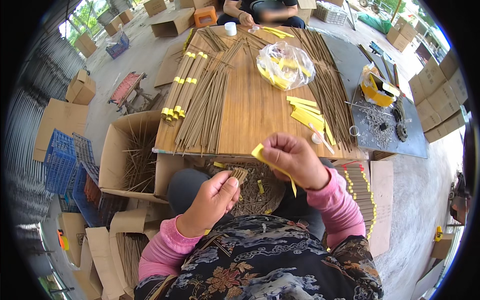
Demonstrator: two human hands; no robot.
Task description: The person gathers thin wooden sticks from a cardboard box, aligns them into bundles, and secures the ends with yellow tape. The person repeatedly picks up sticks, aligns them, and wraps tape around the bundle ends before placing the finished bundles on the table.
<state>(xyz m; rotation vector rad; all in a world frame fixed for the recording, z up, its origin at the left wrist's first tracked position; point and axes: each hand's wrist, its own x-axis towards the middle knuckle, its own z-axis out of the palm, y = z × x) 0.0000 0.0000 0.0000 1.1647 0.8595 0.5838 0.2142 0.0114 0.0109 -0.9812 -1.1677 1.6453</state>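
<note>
Yellow strip (pixel 258 151) pinched in my right hand (pixel 295 157), sticks (pixel 240 174) fisted in my left hand (pixel 212 197), probably to hold them bunched; spare strips (pixel 306 119) near the worktop's (pixel 250 115) close edge, handy I guess.

Bright, diffuse daylight comes in through the open sides (pixel 91 16) at upper left and right, bleaching patches to near white; the floor (pixel 406 187) at right is pale too. Shadows are soft, deepest beneath the counter (pixel 250 117). The bag (pixel 286 54) catches small glints. The hands (pixel 209 199) look fairly sharp, while a blurred patch covers part of the person (pixel 246 19) opposite. Toward the black fisheye rim, the wall (pixel 31 107) bends strongly
</note>
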